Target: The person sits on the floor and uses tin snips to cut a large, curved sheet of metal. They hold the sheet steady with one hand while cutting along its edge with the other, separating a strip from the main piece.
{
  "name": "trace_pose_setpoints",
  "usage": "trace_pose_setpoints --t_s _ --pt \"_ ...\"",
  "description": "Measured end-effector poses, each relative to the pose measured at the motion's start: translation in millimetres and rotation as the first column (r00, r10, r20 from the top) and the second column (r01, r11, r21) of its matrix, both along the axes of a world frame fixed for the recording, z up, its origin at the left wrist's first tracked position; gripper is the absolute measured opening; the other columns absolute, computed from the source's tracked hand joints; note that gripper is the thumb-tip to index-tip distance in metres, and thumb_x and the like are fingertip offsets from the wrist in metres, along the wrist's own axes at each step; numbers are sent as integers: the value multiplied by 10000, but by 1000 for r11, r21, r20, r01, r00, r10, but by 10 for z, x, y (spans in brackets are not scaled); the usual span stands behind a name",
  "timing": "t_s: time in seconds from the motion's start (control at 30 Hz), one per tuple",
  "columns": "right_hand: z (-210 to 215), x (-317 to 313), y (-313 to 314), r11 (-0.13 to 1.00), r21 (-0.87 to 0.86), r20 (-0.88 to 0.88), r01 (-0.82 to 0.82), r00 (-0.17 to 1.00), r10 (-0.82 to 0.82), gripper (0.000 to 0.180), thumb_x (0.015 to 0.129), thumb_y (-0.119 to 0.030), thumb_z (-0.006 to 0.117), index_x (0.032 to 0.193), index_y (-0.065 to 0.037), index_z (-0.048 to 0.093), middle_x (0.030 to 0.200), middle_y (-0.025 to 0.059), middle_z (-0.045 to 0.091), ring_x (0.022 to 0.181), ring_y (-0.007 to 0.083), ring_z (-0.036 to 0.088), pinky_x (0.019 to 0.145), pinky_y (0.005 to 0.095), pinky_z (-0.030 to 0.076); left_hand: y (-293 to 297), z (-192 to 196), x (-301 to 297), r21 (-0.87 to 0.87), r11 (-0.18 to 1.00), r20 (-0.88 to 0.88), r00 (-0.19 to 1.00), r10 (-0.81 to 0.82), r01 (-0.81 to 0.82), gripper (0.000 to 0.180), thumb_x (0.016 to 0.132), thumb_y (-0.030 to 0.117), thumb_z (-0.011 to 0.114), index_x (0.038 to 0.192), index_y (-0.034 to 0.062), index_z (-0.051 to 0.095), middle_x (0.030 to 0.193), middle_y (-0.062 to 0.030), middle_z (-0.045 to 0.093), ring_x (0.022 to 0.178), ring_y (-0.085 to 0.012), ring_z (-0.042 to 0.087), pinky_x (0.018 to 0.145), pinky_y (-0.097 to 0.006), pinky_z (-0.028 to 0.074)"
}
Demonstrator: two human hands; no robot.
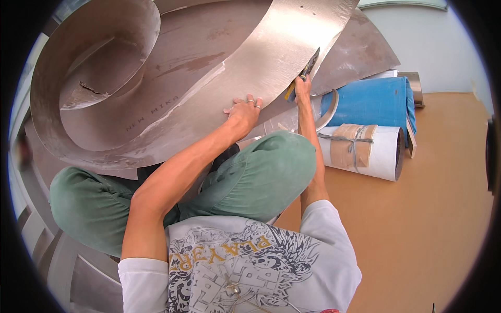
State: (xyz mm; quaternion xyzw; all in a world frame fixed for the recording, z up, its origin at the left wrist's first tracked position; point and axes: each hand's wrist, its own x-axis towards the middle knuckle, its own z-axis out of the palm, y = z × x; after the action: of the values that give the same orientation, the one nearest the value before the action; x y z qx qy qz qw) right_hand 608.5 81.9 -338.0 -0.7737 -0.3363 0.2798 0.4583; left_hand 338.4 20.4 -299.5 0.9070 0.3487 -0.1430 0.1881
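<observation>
A long strip of thin, shiny silver-beige sheet [229, 86] curves across in front of me, its left end rolled into a loose curl. My left hand [244, 113] lies on the strip near its close edge, fingers spread and pressing on the surface. At the strip's right edge my right hand [302, 89] is closed around a pair of shears [311, 63] with dark blades and yellow on the handles. The blades point up and away along that edge. Whether they are parted or bite into the sheet, I cannot tell.
Beneath the strip lies a larger brownish sheet [365, 44] with dark handwritten marks. To the right are a blue-covered bundle [365, 101] and a white roll [383, 151] tied with grey cord around brown card. An orange-tan floor [407, 224] extends beside my crossed legs.
</observation>
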Motion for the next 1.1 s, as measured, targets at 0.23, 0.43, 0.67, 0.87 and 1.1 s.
trace_pose_setpoints --t_s 0.23,0.43,0.67,0.87,1.1 --pt "-83 89 59 994 109 95 28 995 -39 246 847 -159 604 1010 24 588 805 83 603 689 175 572 616 327 479 -53 64 -72 40 997 -6 998 -65 66 900 818 107 687 1542 57 156 1549 -239 271 1219 -491 520 693 -443 624" --pt "-28 -2 122 997 74 89 14 996 -21 341 843 -179 611 1094 50 588 900 97 621 805 176 556 719 314 474 -35 21 -96 6 1000 0 1000 -13 13 924 816 134 695 1545 57 133 1550 -242 265 1226 -492 513 694 -437 625" --pt "7 161 197 996 83 40 27 999 -31 313 856 -189 613 1074 33 588 822 68 592 768 166 552 688 316 468 -72 11 -67 7 1000 8 1000 -13 13 911 824 129 684 1544 54 131 1558 -240 246 1229 -485 513 711 -446 623" --pt "393 -301 164 999 -49 29 13 1000 -12 343 862 -185 597 1121 36 561 832 56 597 785 165 557 706 330 468 -38 35 -158 -16 1000 16 1000 9 -8 914 818 127 687 1543 53 136 1546 -245 269 1222 -483 520 712 -447 623" --pt "101 480 263 992 129 147 0 989 -19 245 870 -184 629 1012 6 565 701 65 589 536 161 549 501 328 464 -126 123 -66 14 999 33 998 -48 47 905 824 137 683 1542 53 139 1541 -245 280 1208 -477 533 693 -431 624"
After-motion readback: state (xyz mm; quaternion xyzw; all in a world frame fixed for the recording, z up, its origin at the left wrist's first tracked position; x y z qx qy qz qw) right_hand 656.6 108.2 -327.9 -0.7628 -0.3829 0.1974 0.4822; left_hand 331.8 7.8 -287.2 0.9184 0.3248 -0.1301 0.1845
